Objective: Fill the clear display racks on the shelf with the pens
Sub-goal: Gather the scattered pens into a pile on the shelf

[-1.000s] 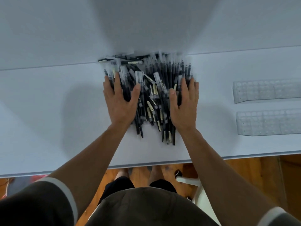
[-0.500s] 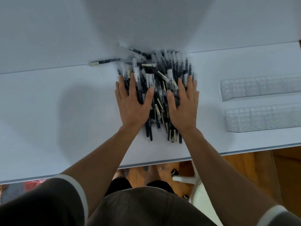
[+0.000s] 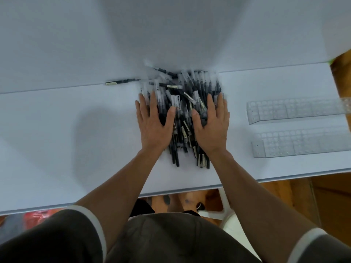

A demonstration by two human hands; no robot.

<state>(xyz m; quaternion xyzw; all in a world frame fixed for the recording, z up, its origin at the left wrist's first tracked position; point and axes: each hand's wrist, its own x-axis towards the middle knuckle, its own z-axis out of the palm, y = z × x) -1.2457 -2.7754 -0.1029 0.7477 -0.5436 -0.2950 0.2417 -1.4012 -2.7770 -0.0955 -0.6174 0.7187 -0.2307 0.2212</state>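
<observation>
Fingers straight, the left hand (image 3: pixel 153 124) and right hand (image 3: pixel 212 126) press flat on either side of the pens (image 3: pixel 182 103), heaped mid-shelf (image 3: pixel 76 130). Right of the heap, well apart, lie the near rack (image 3: pixel 303 143) and far rack (image 3: pixel 296 110). Farther left, a stray pen (image 3: pixel 121 82) lies by the back wall.

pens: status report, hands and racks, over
Both open: left hand and right hand flat on the pen pile. Racks to the right, far rack and near rack, no pens in yet. One stray pen left of the pile; nothing between pile and racks.
</observation>
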